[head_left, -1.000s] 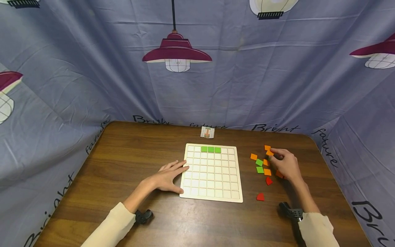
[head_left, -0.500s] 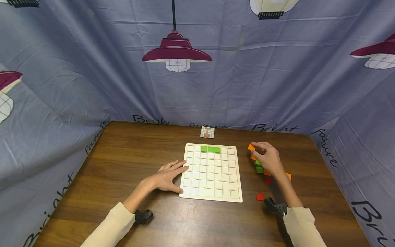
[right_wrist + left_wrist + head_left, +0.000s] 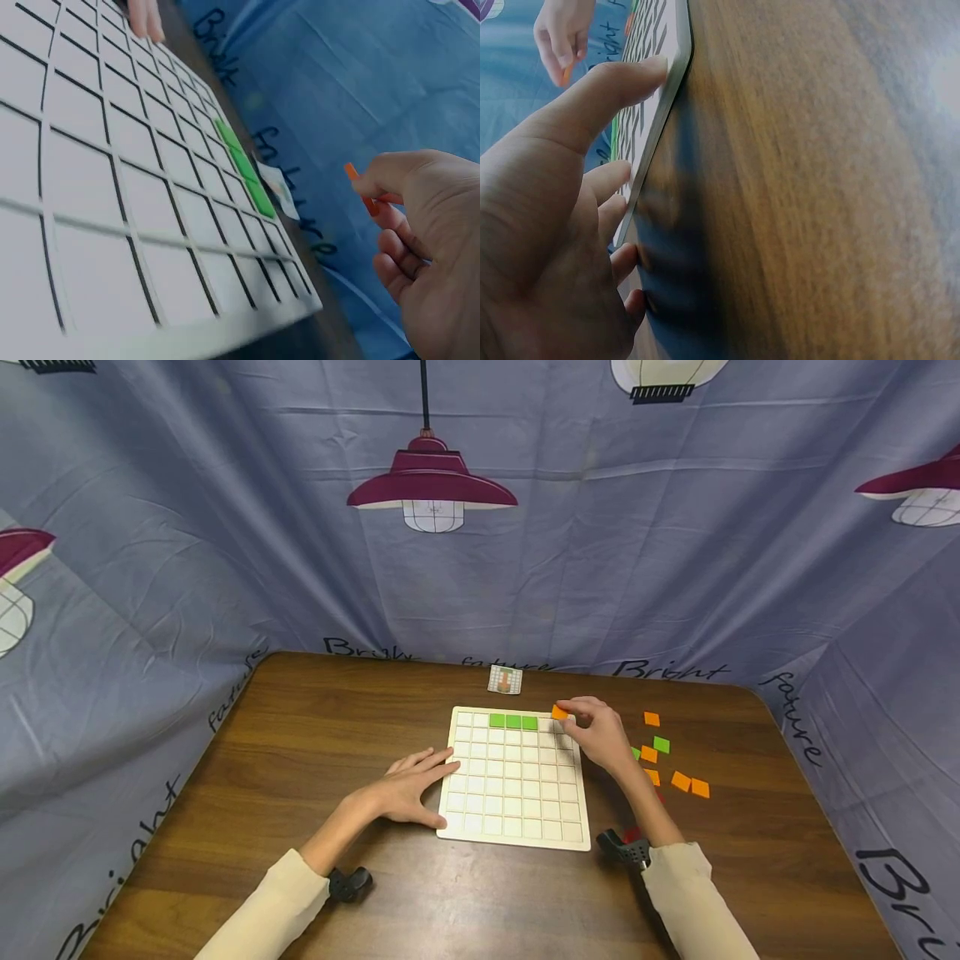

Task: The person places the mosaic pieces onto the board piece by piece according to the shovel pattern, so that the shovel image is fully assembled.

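Head view: right hand (image 3: 602, 735) pinches an orange tile (image 3: 559, 712) raised near the board (image 3: 513, 774); left hand (image 3: 408, 792), fingers spread, touches its edge. Placing seems under way, likely calling for squared-up lowering.

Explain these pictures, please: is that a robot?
No, it is a person working bare-handed. The wide picture comes from a camera on the head, the two close ones from cameras on the wrists. On the brown table lies a gridded board with three green tiles in its far row; a small card lies beyond it. Loose orange, green and red pieces lie to its right. The left hand touches the board; the right hand pinches an orange tile in the air.
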A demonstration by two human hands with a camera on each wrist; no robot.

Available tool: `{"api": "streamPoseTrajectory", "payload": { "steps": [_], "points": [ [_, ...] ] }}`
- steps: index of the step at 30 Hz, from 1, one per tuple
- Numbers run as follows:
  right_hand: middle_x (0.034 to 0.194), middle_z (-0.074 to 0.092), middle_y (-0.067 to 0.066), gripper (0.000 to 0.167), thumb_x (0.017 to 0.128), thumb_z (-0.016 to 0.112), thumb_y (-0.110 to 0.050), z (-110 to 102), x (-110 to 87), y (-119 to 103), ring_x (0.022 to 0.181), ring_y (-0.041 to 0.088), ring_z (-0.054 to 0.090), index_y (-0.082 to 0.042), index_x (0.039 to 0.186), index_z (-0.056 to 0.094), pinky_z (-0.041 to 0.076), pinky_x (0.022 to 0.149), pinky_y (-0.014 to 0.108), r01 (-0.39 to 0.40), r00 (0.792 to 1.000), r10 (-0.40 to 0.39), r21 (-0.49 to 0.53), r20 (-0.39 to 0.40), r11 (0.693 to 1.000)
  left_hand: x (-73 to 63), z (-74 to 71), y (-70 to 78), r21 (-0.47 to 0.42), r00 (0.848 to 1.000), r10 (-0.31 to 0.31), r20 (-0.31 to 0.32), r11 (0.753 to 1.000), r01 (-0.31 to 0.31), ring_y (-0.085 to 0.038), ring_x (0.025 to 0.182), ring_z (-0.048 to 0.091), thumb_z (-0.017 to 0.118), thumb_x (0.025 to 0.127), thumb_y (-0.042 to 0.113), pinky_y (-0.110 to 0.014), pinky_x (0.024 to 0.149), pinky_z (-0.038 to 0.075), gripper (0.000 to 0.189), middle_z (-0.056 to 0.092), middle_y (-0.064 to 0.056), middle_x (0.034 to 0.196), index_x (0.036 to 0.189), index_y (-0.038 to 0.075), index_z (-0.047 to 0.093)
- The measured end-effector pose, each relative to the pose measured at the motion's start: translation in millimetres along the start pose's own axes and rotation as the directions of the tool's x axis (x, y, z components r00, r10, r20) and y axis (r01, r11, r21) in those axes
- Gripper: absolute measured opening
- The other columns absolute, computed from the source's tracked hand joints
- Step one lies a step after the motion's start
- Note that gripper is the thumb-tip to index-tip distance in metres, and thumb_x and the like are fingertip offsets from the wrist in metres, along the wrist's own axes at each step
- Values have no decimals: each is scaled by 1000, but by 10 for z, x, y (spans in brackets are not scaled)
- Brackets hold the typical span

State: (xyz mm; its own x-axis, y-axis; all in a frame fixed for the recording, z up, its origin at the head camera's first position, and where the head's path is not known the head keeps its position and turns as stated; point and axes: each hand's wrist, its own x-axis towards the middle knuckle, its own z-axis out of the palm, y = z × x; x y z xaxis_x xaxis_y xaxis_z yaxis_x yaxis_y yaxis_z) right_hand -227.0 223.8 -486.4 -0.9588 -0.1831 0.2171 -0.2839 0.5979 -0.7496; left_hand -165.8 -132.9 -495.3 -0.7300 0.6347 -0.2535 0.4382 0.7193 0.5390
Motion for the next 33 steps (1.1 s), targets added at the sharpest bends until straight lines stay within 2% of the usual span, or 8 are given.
{"api": "streamPoseTrajectory", "payload": {
  "steps": [4, 13, 22, 29, 33],
  "points": [
    [124, 62, 17, 33, 91, 70, -6, 138, 29, -39, 110, 36, 57, -1, 123, 70, 48, 88, 51, -1, 1000, 0, 25, 21, 1000, 4, 0, -3, 1, 1000, 0, 0, 1000, 0, -35, 150, 10, 78, 82, 47, -64, 113, 13, 94, 16, -3, 166, 158, 17, 32],
    [124, 62, 12, 32, 91, 70, -8, 435, 29, -80, 112, 33, 58, -3, 122, 71, 49, 92, 49, -8, 995, 2, 53, 103, 999, 15, 9, -13, 5, 1000, 5, 0, 1000, -5, -35, 150, 10, 77, 82, 49, -65, 112, 13, 94, 15, -3, 166, 158, 17, 31],
    [122, 64, 9, 28, 92, 67, -7, 624, 36, -58, 97, 24, 56, -3, 118, 73, 47, 80, 40, 19, 989, -22, 17, 149, 1000, 10, -5, 4, 2, 1000, 5, 0, 1000, -5, -35, 150, 11, 77, 82, 48, -65, 112, 13, 94, 16, -4, 166, 158, 17, 32],
    [122, 64, 12, 27, 91, 69, -7, 689, 34, -50, 111, 31, 55, -3, 117, 74, 48, 83, 42, 57, 987, -53, -28, 150, 998, 5, 2, -1, 3, 1000, -1, -1, 1000, 1, -34, 150, 11, 78, 81, 47, -65, 112, 14, 95, 16, -3, 166, 158, 17, 32],
    [121, 65, 11, 28, 89, 70, -6, 711, 36, -53, 114, 32, 52, -3, 116, 75, 46, 85, 44, 60, 986, -53, -38, 156, 998, 8, 6, -7, 8, 1000, -7, 1, 1000, 7, -34, 150, 11, 78, 81, 48, -65, 112, 14, 95, 15, -2, 166, 158, 17, 32]
  ]
}}
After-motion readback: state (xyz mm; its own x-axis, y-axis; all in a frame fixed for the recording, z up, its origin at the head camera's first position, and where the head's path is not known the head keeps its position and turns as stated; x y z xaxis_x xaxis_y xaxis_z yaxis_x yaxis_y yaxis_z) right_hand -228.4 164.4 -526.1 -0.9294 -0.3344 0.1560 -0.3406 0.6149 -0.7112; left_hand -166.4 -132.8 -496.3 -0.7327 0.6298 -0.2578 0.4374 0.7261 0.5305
